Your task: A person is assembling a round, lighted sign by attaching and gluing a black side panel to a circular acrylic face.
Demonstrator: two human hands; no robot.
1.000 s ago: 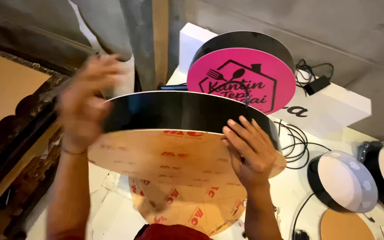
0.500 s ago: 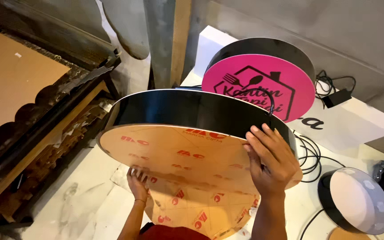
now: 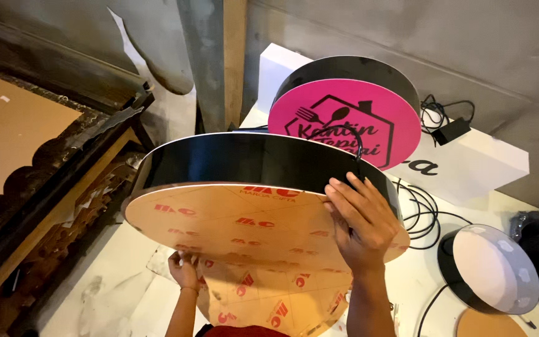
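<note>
A round sign box [image 3: 244, 159] with a glossy black rim is tilted up in front of me. Its face is covered in brown protective paper with red marks. My right hand [image 3: 363, 221] lies on the right side of that face, fingers spread and reaching the rim, holding the box. A loose flap of the brown paper [image 3: 269, 299] hangs down below the box. My left hand [image 3: 184, 269] is low under the box and grips the left edge of this flap.
A second black-rimmed round sign with a pink face [image 3: 344, 122] stands behind, against a white block [image 3: 469, 165]. Black cables [image 3: 422, 212] lie to the right, next to round boxes with white faces [image 3: 488, 268]. Brown boards and a dark frame [image 3: 45, 175] fill the left.
My left hand has dropped from the box's upper left rim to below it and taken the hanging paper flap. My right hand stays on the face.
</note>
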